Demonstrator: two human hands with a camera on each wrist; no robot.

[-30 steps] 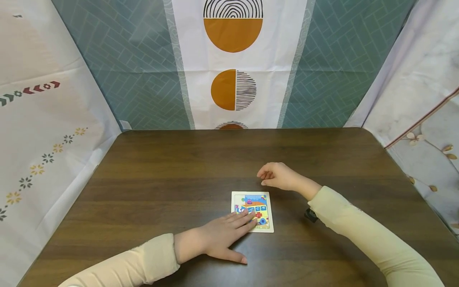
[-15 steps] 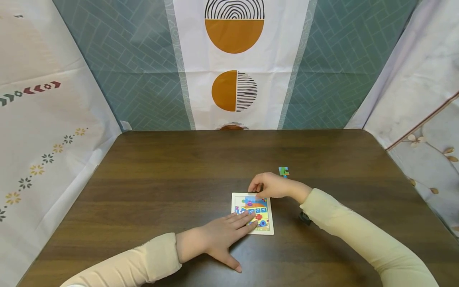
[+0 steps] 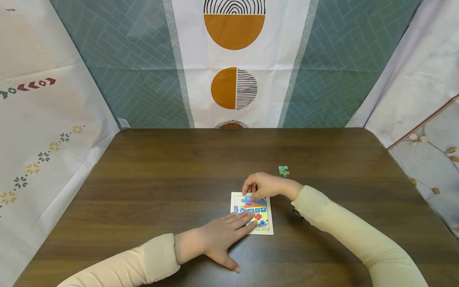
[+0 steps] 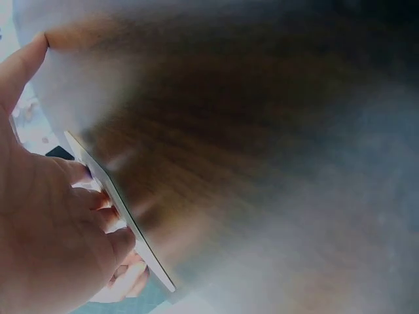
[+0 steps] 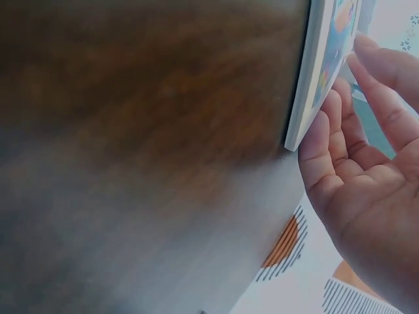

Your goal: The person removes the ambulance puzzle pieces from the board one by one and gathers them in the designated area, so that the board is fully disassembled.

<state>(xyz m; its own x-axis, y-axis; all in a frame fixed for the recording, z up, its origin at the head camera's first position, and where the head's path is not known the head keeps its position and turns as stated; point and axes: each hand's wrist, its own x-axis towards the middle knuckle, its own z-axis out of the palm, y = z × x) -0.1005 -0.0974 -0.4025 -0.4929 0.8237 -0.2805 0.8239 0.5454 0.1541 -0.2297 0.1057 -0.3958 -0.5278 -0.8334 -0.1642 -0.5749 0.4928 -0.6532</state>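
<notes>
A small square jigsaw puzzle in a cream frame [image 3: 271, 224] lies on the dark wooden table, showing a yellow bus. Its upper left corner shows a pale patch without picture. My left hand [image 3: 224, 239] rests flat over its lower left part, fingers spread and thumb on the table side. At the top edge is my right hand [image 3: 267, 185], fingers bent; in the right wrist view its fingertips reach the board's edge [image 5: 306, 98] and its thumb and index lie close together over the picture. I cannot tell whether they pinch a piece. A loose green-and-blue puzzle piece [image 3: 284, 170] lies beyond the right wrist.
The brown table [image 3: 161, 171] spreads out around the puzzle. A patterned cloth [image 3: 143, 79] hangs behind its far edge, and white printed cloths [image 3: 39, 119] hang at the sides. A dark band [image 3: 296, 214] sits beneath the right sleeve's cuff.
My right hand has moved left and toward the puzzle, from above the table to its top edge. The loose piece has come into view behind it. My left hand stays on the puzzle.
</notes>
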